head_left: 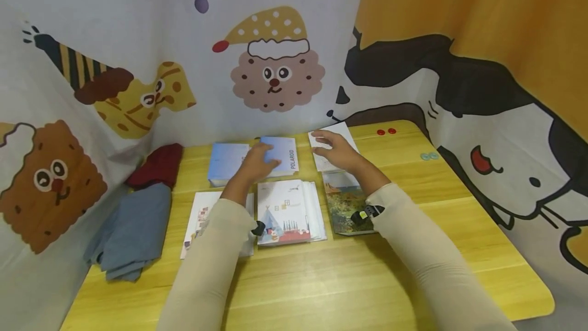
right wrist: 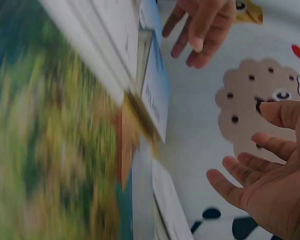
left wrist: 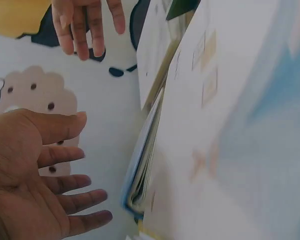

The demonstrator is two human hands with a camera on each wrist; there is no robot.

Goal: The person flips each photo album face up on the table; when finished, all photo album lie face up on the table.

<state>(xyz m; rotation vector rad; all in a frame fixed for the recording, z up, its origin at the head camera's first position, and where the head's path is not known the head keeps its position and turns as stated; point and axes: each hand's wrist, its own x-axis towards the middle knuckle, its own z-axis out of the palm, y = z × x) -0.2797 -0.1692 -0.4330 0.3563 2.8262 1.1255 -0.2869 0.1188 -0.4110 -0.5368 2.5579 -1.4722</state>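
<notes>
My left hand (head_left: 258, 163), fingers spread, hovers over the blue albums at the back. One blue album (head_left: 286, 156) reads POLAROID; another blue album (head_left: 224, 161) lies left of it. Over a white-covered album (head_left: 323, 163) at the back right is my right hand (head_left: 339, 150), its fingers apart and loosely bent. Both wrist views show the palms with nothing in them. In front lie a white album with a tent drawing (head_left: 281, 221), stacked on other pale ones, and an album with a landscape cover (head_left: 342, 211). My left forearm partly hides another white album (head_left: 195, 213).
Folded grey-blue cloth (head_left: 138, 229) and a dark red cloth (head_left: 158, 165) lie at the table's left edge. Two red discs (head_left: 386, 132) and two pale green discs (head_left: 429, 156) sit at the back right. A printed curtain (head_left: 184, 65) hangs behind the yellow table (head_left: 303, 290).
</notes>
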